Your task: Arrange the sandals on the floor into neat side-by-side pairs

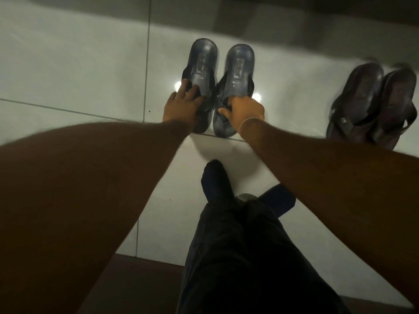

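Two dark blue-grey sandals lie side by side on the pale tiled floor, heels pointing away from me. My left hand grips the strap end of the left sandal. My right hand holds the strap end of the right sandal. The toe ends of both are partly hidden under my hands. A second pair, dark brown sandals, lies close together at the right, slightly tilted and touching each other.
My dark-trousered legs and socked feet stand just behind the blue-grey pair. A low step or wall edge runs along the back. Bare floor tiles spread to the left. A dark mat or threshold lies under me.
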`<state>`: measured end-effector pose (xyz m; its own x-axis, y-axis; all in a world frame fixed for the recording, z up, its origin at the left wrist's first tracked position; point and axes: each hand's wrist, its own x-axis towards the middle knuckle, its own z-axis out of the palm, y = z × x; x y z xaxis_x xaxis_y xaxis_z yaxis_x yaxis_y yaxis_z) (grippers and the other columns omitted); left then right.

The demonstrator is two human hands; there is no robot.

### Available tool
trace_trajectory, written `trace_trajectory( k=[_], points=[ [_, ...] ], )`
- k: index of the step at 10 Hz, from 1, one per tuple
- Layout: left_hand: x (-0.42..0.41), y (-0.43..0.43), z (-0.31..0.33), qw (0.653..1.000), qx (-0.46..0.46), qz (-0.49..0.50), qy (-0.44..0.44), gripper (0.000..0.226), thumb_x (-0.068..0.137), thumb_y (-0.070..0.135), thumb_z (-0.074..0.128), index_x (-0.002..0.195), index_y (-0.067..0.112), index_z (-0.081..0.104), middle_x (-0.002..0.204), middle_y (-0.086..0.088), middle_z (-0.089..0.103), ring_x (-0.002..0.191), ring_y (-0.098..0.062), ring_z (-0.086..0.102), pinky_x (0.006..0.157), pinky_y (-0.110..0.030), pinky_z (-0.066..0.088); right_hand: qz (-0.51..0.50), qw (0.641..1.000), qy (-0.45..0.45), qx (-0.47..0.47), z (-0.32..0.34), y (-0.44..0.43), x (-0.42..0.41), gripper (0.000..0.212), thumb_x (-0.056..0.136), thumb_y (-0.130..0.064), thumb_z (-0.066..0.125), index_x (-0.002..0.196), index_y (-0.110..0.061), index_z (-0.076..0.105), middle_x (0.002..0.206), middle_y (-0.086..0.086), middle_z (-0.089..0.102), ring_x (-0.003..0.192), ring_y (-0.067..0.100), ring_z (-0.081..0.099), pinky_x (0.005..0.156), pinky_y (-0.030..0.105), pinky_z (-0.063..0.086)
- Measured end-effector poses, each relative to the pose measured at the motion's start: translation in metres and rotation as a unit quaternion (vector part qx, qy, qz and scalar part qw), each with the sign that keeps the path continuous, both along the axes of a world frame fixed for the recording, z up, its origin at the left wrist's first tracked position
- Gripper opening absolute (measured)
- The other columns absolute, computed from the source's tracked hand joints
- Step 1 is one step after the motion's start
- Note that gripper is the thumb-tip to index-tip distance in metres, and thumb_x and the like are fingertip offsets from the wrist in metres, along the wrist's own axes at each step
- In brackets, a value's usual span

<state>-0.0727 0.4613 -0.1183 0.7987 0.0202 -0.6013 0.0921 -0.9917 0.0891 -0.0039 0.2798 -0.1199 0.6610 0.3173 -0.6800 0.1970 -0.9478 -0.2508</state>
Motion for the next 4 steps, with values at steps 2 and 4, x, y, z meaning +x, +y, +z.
trace_trajectory(
  k=[2, 4],
  points=[
    [-0.002, -0.001, -0.004, 1.000, 0.012, -0.010, -0.006, 0.068, 0.101, 0.032, 0.072, 0.162, 0.027, 0.044, 0.177, -0.009, 0.029, 0.168, -0.040, 0.005, 0.135, -0.059, 0.014, -0.016, 1.000, 0.018, 0.003, 0.002, 0.000, -0.001, 0.040, 0.102, -0.052, 0.058, 0.123, -0.020, 0.069, 0.111, 0.010, 0.075, 0.102, 0.033, 0.071, 0.090, 0.043, 0.055],
    [-0.005, 0.001, 0.009, 0.994, 0.021, -0.038, -0.105, 0.093, 0.096, 0.036, 0.072, 0.171, 0.019, 0.021, 0.181, -0.013, 0.016, 0.168, -0.038, 0.002, 0.132, -0.053, -0.001, -0.023, 0.999, -0.010, 0.034, 0.018, -0.013, -0.007, 0.056, 0.105, -0.050, 0.050, 0.154, -0.024, 0.039, 0.121, 0.016, 0.072, 0.105, 0.039, 0.072, 0.091, 0.050, 0.059]
  ],
)
